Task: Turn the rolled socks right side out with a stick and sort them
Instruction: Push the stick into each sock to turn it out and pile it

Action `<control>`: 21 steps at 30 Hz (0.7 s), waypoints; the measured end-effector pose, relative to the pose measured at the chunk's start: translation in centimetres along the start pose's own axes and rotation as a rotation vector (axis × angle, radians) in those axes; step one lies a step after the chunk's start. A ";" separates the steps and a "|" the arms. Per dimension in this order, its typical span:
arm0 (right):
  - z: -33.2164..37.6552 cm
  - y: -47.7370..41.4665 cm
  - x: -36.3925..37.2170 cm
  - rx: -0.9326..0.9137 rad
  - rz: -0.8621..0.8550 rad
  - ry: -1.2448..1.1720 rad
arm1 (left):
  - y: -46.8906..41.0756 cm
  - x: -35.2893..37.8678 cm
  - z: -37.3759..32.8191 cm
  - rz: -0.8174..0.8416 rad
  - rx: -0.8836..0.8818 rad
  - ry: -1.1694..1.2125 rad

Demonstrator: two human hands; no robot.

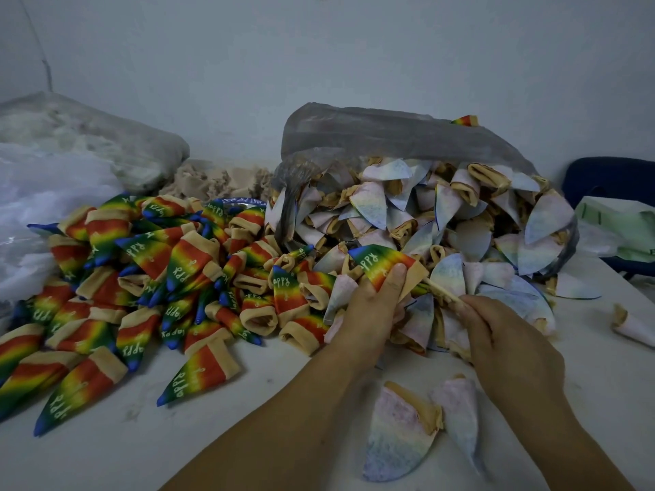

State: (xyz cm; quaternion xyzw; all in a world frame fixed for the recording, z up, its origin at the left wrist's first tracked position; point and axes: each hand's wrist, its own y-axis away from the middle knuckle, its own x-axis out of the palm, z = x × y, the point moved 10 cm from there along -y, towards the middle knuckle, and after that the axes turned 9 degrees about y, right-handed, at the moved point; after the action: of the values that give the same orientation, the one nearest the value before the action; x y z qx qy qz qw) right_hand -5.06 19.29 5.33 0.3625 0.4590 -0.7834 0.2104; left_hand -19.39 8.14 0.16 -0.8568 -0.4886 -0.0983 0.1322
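Near the middle of the frame, the left hand (pixel 372 299) pinches a bright rainbow cloth sock with a tan cuff (pixel 375 260). The right hand (pixel 503 334) grips a thin wooden stick (pixel 443 290) that goes into the cuff. The sock looks turned already, so hold the cuff tight and slide the stick straight out. The sock lies slanted: blue tip points upper left, cuff lower right.

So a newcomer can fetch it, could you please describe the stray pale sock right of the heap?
Find the grey plastic bag spilling pale inside-out socks over the white table. Beyond that heap's right edge lies one small pale sock. Unlike the rest, it lies alone, touching nothing but the table.
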 end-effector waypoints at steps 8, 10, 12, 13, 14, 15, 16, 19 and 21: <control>0.5 -0.6 0.6 -0.054 0.048 -0.055 | 0.2 -0.6 -0.4 0.006 -0.025 0.147; 0.5 -0.8 0.5 -0.077 0.055 -0.039 | 0.4 -0.5 -0.6 0.017 -0.036 0.200; 0.4 -1.0 0.4 -0.098 0.057 -0.014 | 0.5 -0.4 -0.8 0.021 -0.022 0.237; 0.4 -1.0 0.4 -0.102 0.058 -0.002 | 0.6 -0.3 -0.9 0.026 -0.019 0.253; 0.5 -1.0 0.4 -0.104 0.057 0.006 | 0.7 -0.2 -0.9 0.030 -0.024 0.262; 0.6 -1.0 0.4 -0.109 0.052 0.009 | 0.7 0.0 -0.8 0.040 -0.032 0.264; 0.8 -1.0 0.3 -0.117 0.044 0.009 | 0.9 0.2 -0.8 0.058 -0.040 0.253; 1.2 -0.7 0.4 -0.122 0.037 -0.010 | 1.2 0.8 -0.4 0.108 -0.042 0.119; 1.0 -0.4 0.6 -0.080 0.046 -0.026 | 1.4 1.0 -0.4 0.106 -0.036 0.040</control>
State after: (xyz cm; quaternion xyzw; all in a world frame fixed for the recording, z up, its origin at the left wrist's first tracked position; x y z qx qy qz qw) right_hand -6.08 18.56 5.42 0.3542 0.4787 -0.7638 0.2488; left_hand -17.67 8.08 0.69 -0.8817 -0.4378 -0.1170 0.1314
